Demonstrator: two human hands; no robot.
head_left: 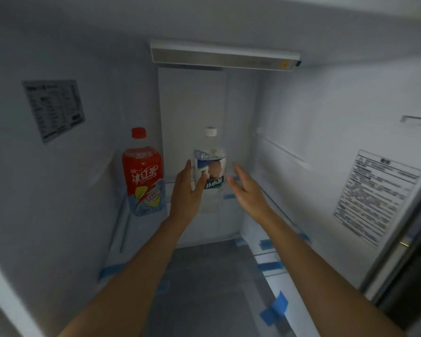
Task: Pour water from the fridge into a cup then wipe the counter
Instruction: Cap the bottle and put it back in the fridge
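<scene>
Water bottle [210, 166], clear with a white cap and a blue-and-white label, stands upright on the glass shelf [275, 198] near the shelf's back edge, about midway between the fridge's side walls. The left hand [186, 190] reaches in from below with straight fingers; its thumb lies across the lower label and seems to touch the bottle, though blur makes contact hard to judge. The right hand [246, 188] is just beside the bottle on the other side, fingers straight and spread, holding nothing and apart from it. The bottle's lower part is hidden behind the left hand, and the label's print is too blurred to read.

A red iced-tea bottle [142, 173] stands upright at the shelf's left edge, close to the left wall. A printed sticker [54, 109] is on the left wall and a warning sticker [374, 193] on the right wall. A light bar [224, 55] runs across the ceiling at the back. Strips of blue tape [274, 310] hold the lower fittings.
</scene>
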